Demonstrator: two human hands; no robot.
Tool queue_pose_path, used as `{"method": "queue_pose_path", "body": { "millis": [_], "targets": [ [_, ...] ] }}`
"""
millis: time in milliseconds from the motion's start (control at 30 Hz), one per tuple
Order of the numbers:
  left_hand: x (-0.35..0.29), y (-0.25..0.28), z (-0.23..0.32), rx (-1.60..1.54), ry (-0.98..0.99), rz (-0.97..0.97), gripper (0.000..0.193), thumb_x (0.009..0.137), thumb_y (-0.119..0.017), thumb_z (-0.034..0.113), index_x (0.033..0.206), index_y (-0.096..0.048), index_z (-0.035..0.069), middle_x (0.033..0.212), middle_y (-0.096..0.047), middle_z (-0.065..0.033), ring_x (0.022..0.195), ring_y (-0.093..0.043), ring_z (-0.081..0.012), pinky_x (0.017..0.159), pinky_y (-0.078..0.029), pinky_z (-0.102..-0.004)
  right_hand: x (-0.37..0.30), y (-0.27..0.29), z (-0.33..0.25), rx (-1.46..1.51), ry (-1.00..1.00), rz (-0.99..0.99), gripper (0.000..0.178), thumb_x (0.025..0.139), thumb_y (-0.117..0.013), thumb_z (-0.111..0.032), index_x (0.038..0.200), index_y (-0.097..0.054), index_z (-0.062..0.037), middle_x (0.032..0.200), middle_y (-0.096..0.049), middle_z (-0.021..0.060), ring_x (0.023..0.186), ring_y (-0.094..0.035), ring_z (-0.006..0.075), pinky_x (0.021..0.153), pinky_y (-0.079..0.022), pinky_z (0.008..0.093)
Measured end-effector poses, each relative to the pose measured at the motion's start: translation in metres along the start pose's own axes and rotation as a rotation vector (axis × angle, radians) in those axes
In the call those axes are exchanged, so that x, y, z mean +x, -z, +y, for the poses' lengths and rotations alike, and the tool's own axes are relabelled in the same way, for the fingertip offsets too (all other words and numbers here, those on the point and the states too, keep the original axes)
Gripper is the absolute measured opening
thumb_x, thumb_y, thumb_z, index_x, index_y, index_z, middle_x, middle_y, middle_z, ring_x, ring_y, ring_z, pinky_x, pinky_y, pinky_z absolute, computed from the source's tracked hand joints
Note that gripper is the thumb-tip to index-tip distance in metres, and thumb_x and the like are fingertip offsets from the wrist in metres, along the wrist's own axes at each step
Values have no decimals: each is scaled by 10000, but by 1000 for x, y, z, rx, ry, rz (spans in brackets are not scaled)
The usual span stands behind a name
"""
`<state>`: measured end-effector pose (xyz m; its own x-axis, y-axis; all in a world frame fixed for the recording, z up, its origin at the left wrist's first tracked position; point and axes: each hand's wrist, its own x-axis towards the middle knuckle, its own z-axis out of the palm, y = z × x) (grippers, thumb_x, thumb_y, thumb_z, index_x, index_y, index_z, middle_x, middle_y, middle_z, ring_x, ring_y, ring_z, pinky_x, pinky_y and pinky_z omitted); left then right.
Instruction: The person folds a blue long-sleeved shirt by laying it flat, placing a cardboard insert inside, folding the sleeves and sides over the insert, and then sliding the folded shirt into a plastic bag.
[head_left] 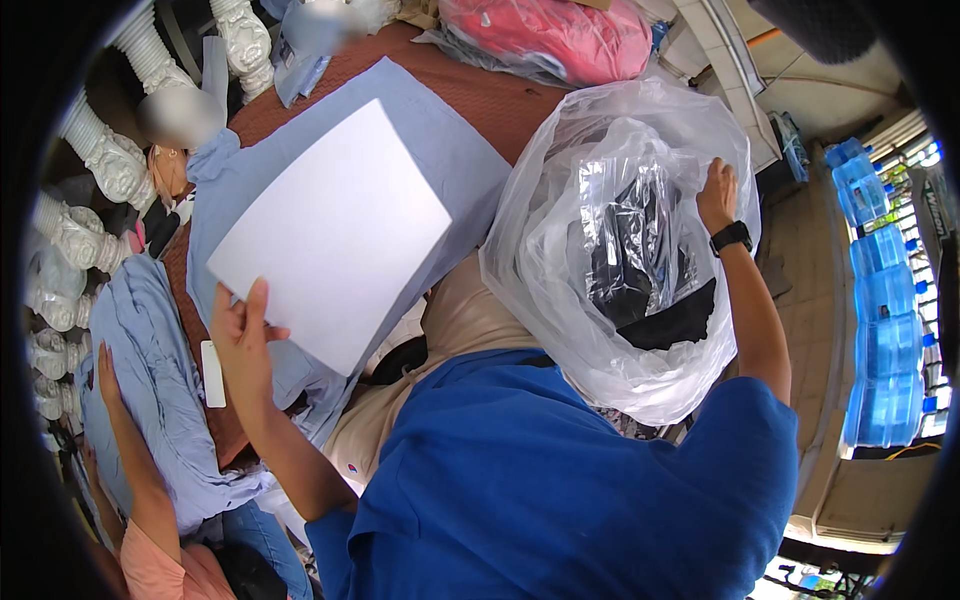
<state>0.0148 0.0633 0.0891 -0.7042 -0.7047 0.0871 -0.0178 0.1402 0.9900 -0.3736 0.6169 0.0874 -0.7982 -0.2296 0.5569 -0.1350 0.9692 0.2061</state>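
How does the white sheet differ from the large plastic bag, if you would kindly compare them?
The white sheet is opaque, while the plastic bag is see-through, with dark material showing inside it. The white sheet is smooth and four-cornered; the plastic bag is crumpled and roughly round. The left hand is at the white sheet's edge, the right hand at the plastic bag's right side. Both are pale.
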Motion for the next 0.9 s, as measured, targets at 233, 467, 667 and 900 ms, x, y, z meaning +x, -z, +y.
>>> {"method": "queue_pose_path", "body": {
  "millis": [233,467,667,900],
  "targets": [
    [6,14,-15,-34,-2,46,377,979,-659,235,1288,-584,31,851,-705,-6,629,-596,-24,475,-443,-163,-68,-28,-8,234,-218,-750,831,931,-407,-730,1544,-349,-173,1526,-318,340,1427,-258,543,1160,-176,643],
    [31,15,-38,-101,-40,21,318,984,-651,220,1235,-595,32,871,-716,-9,645,-594,-25,501,-459,-175,-31,-42,25,567,-20,-669,761,951,-506,-627,1498,-421,-104,1404,-532,256,1327,-488,394,1117,-366,411],
    [26,33,-32,-130,-67,260,252,990,-632,163,1178,-637,-5,967,-717,-53,850,-659,-84,698,-581,-249,70,57,-9,391,270,-871,184,809,-654,-118,850,-690,58,764,-691,162,659,-676,258,613,-542,377],
    [73,85,-51,-219,-626,45,73,874,-666,-15,936,-663,22,1125,-701,-130,1214,-601,-261,1088,-432,-432,101,186,-265,837,776,-753,281,996,-618,-232,1126,-635,17,1002,-665,72,931,-625,135,833,-504,294]
  ]
}}
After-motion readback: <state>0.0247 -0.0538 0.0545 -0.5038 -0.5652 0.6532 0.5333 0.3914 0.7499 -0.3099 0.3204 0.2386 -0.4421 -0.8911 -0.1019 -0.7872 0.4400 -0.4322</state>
